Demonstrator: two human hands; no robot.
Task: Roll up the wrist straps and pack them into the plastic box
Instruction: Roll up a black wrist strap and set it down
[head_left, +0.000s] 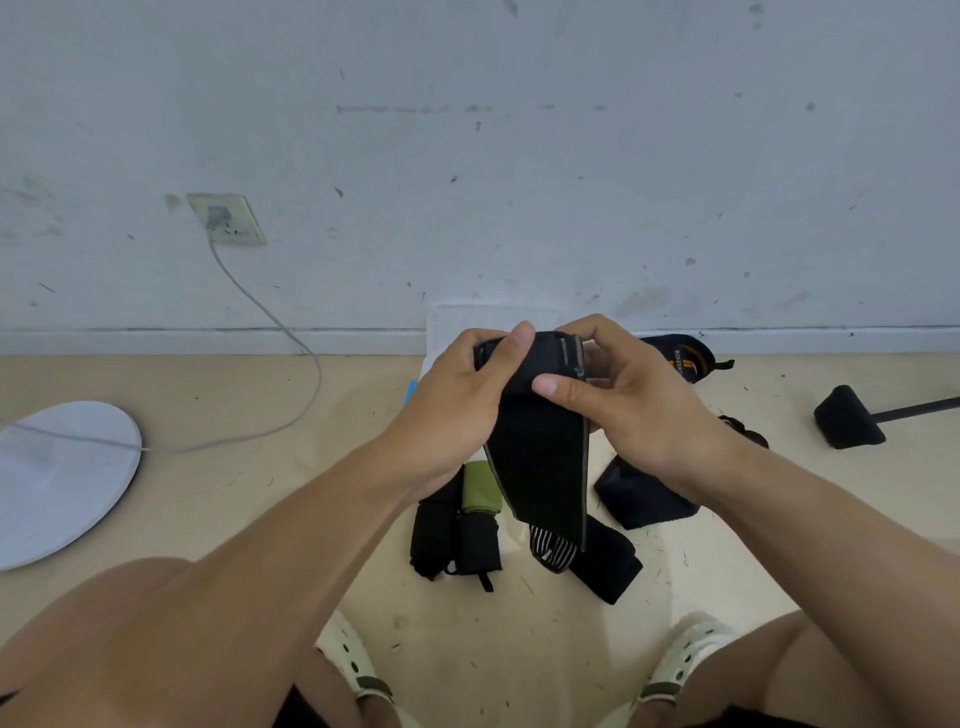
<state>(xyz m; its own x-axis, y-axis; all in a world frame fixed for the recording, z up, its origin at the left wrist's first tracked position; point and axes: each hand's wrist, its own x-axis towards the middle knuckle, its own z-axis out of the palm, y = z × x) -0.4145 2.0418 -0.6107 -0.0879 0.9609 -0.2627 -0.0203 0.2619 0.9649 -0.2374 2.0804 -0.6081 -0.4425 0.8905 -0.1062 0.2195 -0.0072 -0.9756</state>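
- Both hands are up in front of me: my left hand (462, 387) grips the top end of a black wrist strap (543, 467), thumb curled over its upper edge, fingers wrapped behind.
- My right hand (631, 400) pinches the same end from the other side, thumb pressed flat on the front of the fabric, fingers curled round the back near the buckle-like fitting at the top.
- From my grip the strap hangs down as a broad black band, its lower end dangling over the floor (234, 499) between my knees.
- Just behind my hands, against the foot of the wall, I can make out the plastic box (493, 314), pale and mostly hidden by my fingers; whether anything lies in it I cannot tell.
- Down on the floor below the strap sits a cluster of rolled straps (454, 540): black ones side by side, with a green roll (480, 491) touching them at the top.
- Beside them, under the hanging band, a striped strap (553, 553) lies next to a long black strap (608, 566) stretched out flat.
- Under my right wrist there's a black pouch-like piece (641, 501), and farther back by the wall a black and orange strap (688, 358).
- Off toward the right edge of the floor, a black wedge on a rod (849, 418).
- Over on the left, a white round disc (57, 478) with a grey cable (270, 322) running up to the wall socket (226, 219).
- My pale sandals (685, 660) show at the bottom.
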